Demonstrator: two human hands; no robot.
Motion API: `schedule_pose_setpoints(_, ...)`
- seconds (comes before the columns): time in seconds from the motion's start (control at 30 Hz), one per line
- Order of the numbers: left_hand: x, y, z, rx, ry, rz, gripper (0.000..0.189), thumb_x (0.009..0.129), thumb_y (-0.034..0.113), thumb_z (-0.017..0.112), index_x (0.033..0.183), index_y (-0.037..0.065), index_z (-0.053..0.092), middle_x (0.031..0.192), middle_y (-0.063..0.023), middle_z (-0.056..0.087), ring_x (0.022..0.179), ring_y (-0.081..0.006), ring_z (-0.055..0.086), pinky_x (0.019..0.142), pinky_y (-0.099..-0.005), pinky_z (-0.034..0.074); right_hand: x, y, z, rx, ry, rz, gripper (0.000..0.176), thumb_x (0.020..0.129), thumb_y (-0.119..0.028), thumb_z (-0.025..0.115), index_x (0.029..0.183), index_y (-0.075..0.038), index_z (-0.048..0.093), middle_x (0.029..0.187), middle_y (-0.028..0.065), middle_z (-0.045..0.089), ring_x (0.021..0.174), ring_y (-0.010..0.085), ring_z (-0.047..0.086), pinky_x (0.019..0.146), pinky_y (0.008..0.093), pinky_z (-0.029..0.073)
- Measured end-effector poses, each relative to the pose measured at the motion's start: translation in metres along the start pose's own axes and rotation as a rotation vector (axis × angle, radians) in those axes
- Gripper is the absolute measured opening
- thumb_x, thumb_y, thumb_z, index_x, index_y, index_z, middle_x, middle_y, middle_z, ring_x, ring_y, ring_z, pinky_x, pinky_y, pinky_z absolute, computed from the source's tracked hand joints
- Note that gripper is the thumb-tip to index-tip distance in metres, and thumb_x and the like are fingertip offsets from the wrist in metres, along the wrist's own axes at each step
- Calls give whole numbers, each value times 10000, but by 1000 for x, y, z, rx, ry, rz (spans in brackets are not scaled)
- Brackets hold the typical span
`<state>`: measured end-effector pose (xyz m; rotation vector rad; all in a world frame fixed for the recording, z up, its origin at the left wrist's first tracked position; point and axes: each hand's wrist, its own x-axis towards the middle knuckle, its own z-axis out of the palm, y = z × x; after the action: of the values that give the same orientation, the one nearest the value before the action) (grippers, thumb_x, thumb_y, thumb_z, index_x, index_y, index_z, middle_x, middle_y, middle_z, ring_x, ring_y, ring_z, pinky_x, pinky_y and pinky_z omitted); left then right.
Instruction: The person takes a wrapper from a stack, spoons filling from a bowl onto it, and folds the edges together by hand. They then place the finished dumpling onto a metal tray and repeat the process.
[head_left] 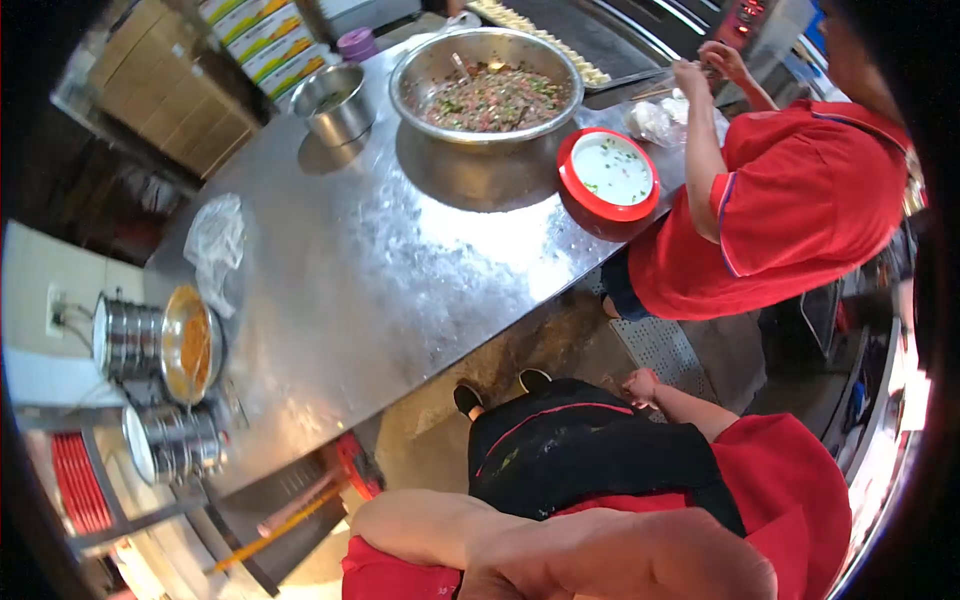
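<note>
My right hand [640, 385] hangs at my side above the floor, curled into a fist with nothing in it, apart from the steel table [400, 270]. My left forearm crosses the bottom of the view, bent at the elbow; its hand is out of frame. I wear a red shirt and a black apron [580, 450]. On the table's far end stands a large steel bowl of minced filling [488, 95] with a spoon in it. Next to it sits a red-rimmed bowl of white liquid [610, 170].
A co-worker in a red shirt [800, 200] stands at the table's right side, both hands [705, 65] raised over a tray of dumplings [560, 45]. A small steel pot [335, 100], a plastic bag [215, 240], steel canisters [130, 335] and cartons [170, 90] sit to the left.
</note>
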<state>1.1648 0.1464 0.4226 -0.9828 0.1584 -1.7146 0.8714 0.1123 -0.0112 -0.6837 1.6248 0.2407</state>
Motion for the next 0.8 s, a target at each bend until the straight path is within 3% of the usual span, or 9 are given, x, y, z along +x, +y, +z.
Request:
schedule_pose_setpoints(0.03, 21, -14, 6, 26, -63, 240, 770, 851, 449, 631, 1181, -208, 402, 984, -326, 556, 750, -273, 606, 556, -325, 498, -17, -3, 18, -56, 182, -41, 127, 778, -157, 637, 704, -55, 650, 577, 58, 585, 455, 165, 547, 396, 313, 461)
schedule_pose_setpoints(0.17, 1, 8, 28, -69, 1, 233, 791, 842, 455, 640, 1202, -202, 388, 962, -298, 563, 716, -259, 589, 541, -325, 479, -6, 13, 57, -593, 173, -334, 217, 746, -224, 604, 851, -64, 706, 746, 146, 675, 609, 278, 651, 634, 378, 534)
schedule_pose_setpoints(0.33, 15, 44, 77, 357, 260, 158, 742, 900, 590, 432, 1051, -118, 598, 932, -225, 545, 726, -251, 581, 627, -346, 481, -19, -2, 112, -516, 402, -298, 239, 726, -257, 594, 851, -90, 709, 832, 167, 672, 815, 318, 656, 766, 398, 516)
schedule_pose_setpoints(0.4, 37, 77, 31, 422, -296, -63, 751, 924, 616, 308, 1002, -42, 662, 925, -190, 533, 790, -252, 570, 677, -327, 473, -32, -10, 126, -358, 393, -344, 238, 733, -267, 600, 854, -95, 712, 834, 166, 675, 808, 314, 658, 765, 395, 516)
schedule_pose_setpoints(0.6, 19, 55, 55, 389, 122, 128, 748, 922, 637, 271, 978, 9, 674, 1020, -269, 518, 831, -293, 575, 746, -316, 474, -60, 6, 159, -158, 459, -180, 259, 747, -309, 613, 856, -93, 706, 861, 146, 683, 818, 295, 660, 762, 385, 512)
schedule_pose_setpoints(0.67, 44, 84, 37, 680, -259, -76, 537, 919, 518, 471, 957, 18, 664, 954, -241, 578, 760, -237, 583, 670, -306, 475, -82, 12, 167, -16, 458, -76, 239, 750, -301, 622, 844, -99, 710, 845, 137, 686, 826, 273, 665, 771, 386, 513)
schedule_pose_setpoints(0.73, 64, 127, 45, 612, 50, -1122, 581, 809, 380, 679, 1173, -23, 471, 1280, -234, 434, 1235, -324, 418, 1013, -400, 320, -86, 38, 178, -54, 491, -11, 203, 770, -250, 658, 855, -73, 710, 804, 116, 693, 757, 215, 663, 731, 351, 520)
schedule_pose_setpoints(0.77, 70, 138, 25, 1022, -489, -558, 328, 825, 228, 670, 1066, 24, 578, 1280, -219, 409, 1215, -337, 419, 975, -394, 342, -176, -41, 192, -158, 785, -157, 200, 771, -256, 649, 837, -76, 707, 772, 102, 691, 721, 206, 661, 696, 349, 521)
schedule_pose_setpoints(0.8, 66, 128, 15, 1006, -246, -506, 438, 895, 404, 546, 1033, 0, 645, 1189, -256, 516, 1083, -337, 528, 937, -436, 388, -164, -26, 190, -157, 793, -151, 200, 771, -256, 649, 837, -76, 707, 772, 102, 691, 721, 206, 661, 696, 349, 521)
